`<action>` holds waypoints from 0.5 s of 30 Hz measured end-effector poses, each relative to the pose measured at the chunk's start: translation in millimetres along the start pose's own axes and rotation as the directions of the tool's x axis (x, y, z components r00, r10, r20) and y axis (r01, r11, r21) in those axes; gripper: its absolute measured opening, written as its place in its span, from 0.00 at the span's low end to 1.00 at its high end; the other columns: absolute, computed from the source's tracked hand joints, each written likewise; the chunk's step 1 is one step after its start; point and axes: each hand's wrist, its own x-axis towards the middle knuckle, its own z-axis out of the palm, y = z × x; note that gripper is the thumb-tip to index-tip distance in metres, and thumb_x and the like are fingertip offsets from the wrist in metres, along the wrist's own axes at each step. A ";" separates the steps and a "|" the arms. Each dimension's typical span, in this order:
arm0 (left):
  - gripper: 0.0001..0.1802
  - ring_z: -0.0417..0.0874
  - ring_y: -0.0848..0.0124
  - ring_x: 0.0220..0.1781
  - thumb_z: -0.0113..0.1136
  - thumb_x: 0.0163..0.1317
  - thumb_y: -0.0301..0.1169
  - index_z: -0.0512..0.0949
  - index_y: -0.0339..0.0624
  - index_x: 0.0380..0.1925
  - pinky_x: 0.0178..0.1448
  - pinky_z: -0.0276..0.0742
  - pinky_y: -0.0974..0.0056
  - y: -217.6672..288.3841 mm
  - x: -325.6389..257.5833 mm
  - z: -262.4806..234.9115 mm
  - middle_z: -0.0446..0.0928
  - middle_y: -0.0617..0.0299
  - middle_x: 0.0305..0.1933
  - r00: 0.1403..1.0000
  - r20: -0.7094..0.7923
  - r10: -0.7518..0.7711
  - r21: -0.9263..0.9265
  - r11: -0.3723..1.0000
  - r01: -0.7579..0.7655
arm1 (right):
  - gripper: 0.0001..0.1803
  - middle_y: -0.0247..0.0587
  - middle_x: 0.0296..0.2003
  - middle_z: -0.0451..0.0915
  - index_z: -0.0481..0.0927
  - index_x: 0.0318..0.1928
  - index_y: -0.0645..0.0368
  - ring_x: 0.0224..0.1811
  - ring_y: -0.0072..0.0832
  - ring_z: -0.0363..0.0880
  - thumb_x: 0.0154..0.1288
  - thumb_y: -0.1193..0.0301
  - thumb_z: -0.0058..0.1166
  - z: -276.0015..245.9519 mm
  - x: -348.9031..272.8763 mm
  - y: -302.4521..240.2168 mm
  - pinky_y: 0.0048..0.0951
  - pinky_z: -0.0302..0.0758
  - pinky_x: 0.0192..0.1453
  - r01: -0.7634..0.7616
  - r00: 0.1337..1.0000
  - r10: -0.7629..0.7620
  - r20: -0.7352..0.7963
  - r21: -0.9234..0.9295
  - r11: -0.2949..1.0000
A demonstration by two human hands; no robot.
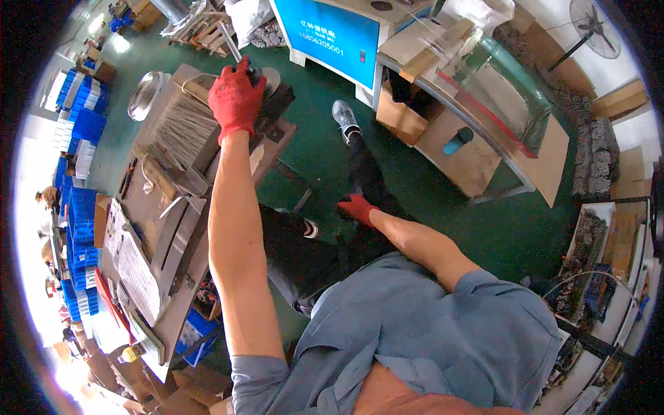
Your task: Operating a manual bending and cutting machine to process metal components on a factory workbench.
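Left hand in red work glove (237,97): fingers curled beside a slim grey metal bar (229,41); whether clamped on it cannot be told at this angle. The bar lies just beyond the fingertips, long axis slanting up-left. Right hand in red glove (356,208): well apart, near the thigh, fingers curled, contents not visible.

Workbench (149,209): bundled thin strands (181,135), paper sheet (135,268), long metal strips (174,238) (just beside sheet). Green floor (304,162): blue-fronted cabinet (349,29).
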 end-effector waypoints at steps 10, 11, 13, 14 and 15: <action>0.28 0.81 0.56 0.43 0.61 0.54 0.50 0.76 0.56 0.56 0.45 0.77 0.54 15.0 7.2 -2.4 0.78 0.56 0.42 0.999 -0.020 0.037 -0.021 0.999 -0.038 | 0.30 0.46 0.47 0.74 0.72 0.53 0.63 0.49 0.37 0.72 0.57 0.54 0.60 -4.5 47.6 67.0 0.36 0.70 0.51 0.007 0.991 -0.005 -0.131 0.018 1.000; 0.28 0.81 0.56 0.43 0.61 0.54 0.50 0.76 0.56 0.56 0.45 0.77 0.54 17.0 8.3 -2.3 0.78 0.56 0.42 0.999 -0.019 0.036 -0.023 0.999 -0.037 | 0.49 0.56 0.64 0.67 0.63 0.67 0.65 0.66 0.47 0.67 0.53 0.45 0.61 -9.4 49.4 71.1 0.40 0.66 0.68 -0.025 0.994 0.020 -0.106 -0.048 0.999; 0.28 0.81 0.56 0.43 0.61 0.54 0.49 0.77 0.55 0.56 0.45 0.78 0.54 8.2 3.0 -0.3 0.78 0.55 0.43 1.000 -0.003 0.012 -0.011 1.000 -0.012 | 0.48 0.56 0.65 0.66 0.64 0.66 0.65 0.67 0.47 0.66 0.53 0.45 0.61 -5.0 42.5 58.0 0.40 0.65 0.68 -0.034 0.998 0.029 -0.056 -0.085 0.996; 0.28 0.81 0.55 0.44 0.60 0.55 0.49 0.76 0.55 0.56 0.46 0.78 0.53 1.4 0.5 0.3 0.78 0.55 0.43 1.000 -0.006 0.008 -0.006 1.000 -0.008 | 0.48 0.56 0.65 0.66 0.65 0.66 0.65 0.67 0.47 0.65 0.53 0.45 0.61 0.5 37.6 48.8 0.41 0.65 0.68 -0.034 0.999 0.032 -0.013 -0.118 0.992; 0.27 0.81 0.55 0.44 0.60 0.55 0.49 0.76 0.55 0.56 0.46 0.78 0.53 2.3 2.7 0.6 0.78 0.55 0.44 1.000 -0.017 0.015 -0.015 1.000 -0.015 | 0.48 0.56 0.65 0.66 0.65 0.66 0.65 0.67 0.47 0.65 0.53 0.45 0.61 -0.9 37.6 50.2 0.41 0.65 0.68 -0.042 0.999 0.040 -0.019 -0.124 0.991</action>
